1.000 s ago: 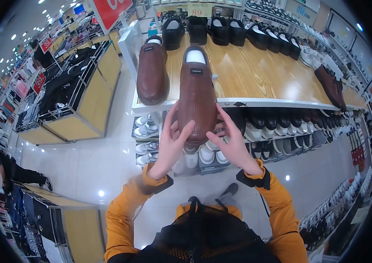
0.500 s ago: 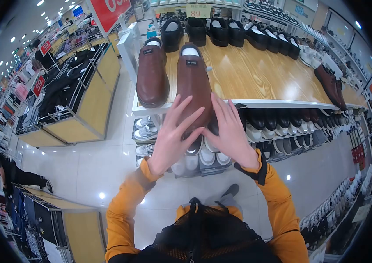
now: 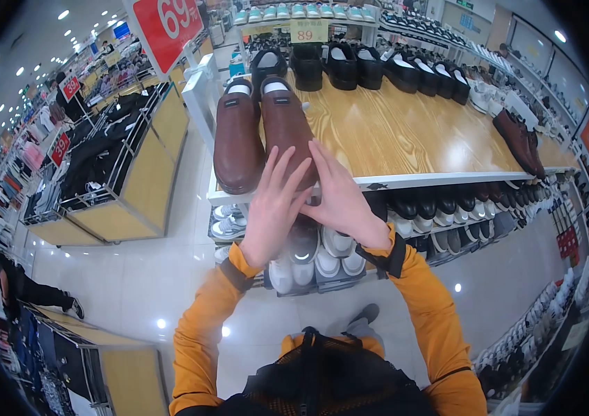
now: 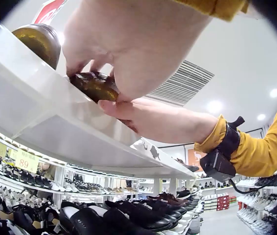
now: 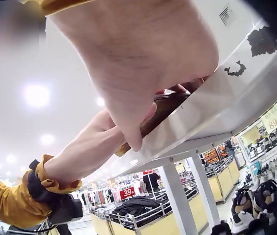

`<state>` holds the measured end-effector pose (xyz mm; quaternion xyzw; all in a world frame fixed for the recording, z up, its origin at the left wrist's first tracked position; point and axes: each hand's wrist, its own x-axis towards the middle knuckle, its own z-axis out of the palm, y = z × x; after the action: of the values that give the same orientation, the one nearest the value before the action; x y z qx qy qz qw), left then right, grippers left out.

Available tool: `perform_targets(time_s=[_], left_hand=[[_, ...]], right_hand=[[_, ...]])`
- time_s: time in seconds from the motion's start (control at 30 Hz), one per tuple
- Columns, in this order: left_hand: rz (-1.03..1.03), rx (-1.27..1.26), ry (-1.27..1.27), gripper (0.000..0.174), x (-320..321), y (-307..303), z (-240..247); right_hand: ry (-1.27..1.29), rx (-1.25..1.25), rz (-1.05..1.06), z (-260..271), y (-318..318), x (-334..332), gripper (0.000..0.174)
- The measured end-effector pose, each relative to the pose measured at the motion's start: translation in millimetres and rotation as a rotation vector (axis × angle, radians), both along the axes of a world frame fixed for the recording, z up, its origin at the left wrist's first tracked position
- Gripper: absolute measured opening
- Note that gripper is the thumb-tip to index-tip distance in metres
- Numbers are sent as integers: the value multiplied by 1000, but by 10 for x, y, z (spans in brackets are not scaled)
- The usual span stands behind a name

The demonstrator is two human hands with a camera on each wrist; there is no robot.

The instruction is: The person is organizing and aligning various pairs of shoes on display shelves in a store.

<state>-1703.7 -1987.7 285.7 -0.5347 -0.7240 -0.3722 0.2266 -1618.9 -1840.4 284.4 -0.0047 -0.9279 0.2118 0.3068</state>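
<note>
Two brown leather shoes stand side by side at the left end of a wood-topped display shelf [image 3: 405, 142], toes toward the camera. On the toe of the right-hand shoe [image 3: 286, 125] lie the left hand [image 3: 272, 208] and the right hand [image 3: 342, 201], fingers extended, thumbs close together at the shelf edge. The other brown shoe [image 3: 237, 145] is just left of the left hand, untouched. In the left wrist view the shoe's toe [image 4: 97, 87] shows beneath the left hand [image 4: 124, 49]. From the right wrist, the right hand [image 5: 138, 63] covers much of the shoe [image 5: 165, 111].
Black shoes [image 3: 339, 66] line the shelf's back, and a laced brown pair [image 3: 516, 142] stands at its right end. Rows of shoes [image 3: 440, 208] fill racks below. A red price sign [image 3: 168, 31] rises at the upper left, near clothing bins [image 3: 124, 201]. A person [image 3: 24, 277] is at far left.
The right-hand brown shoe has moved left and back, beside its match. Both hands went with it, their fingers now extended over the toe. The head view has shifted slightly.
</note>
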Motion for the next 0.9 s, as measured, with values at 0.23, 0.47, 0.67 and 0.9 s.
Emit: perform_targets(time_s=[0.23, 0.47, 0.67, 0.9], left_hand=[[-15, -61, 31, 52, -61, -10, 14], [-261, 184, -3, 28, 266, -228, -592], [-304, -72, -682, 27, 653, 3, -1510], [-117, 100, -1959, 73, 185, 1015, -2112]], right_hand=[[23, 12, 25, 30, 39, -22, 93], [322, -62, 128, -361, 101, 697, 40], [-240, -936, -259, -1843, 545, 1267, 41], [-397, -1699, -26, -1905, 861, 857, 48]])
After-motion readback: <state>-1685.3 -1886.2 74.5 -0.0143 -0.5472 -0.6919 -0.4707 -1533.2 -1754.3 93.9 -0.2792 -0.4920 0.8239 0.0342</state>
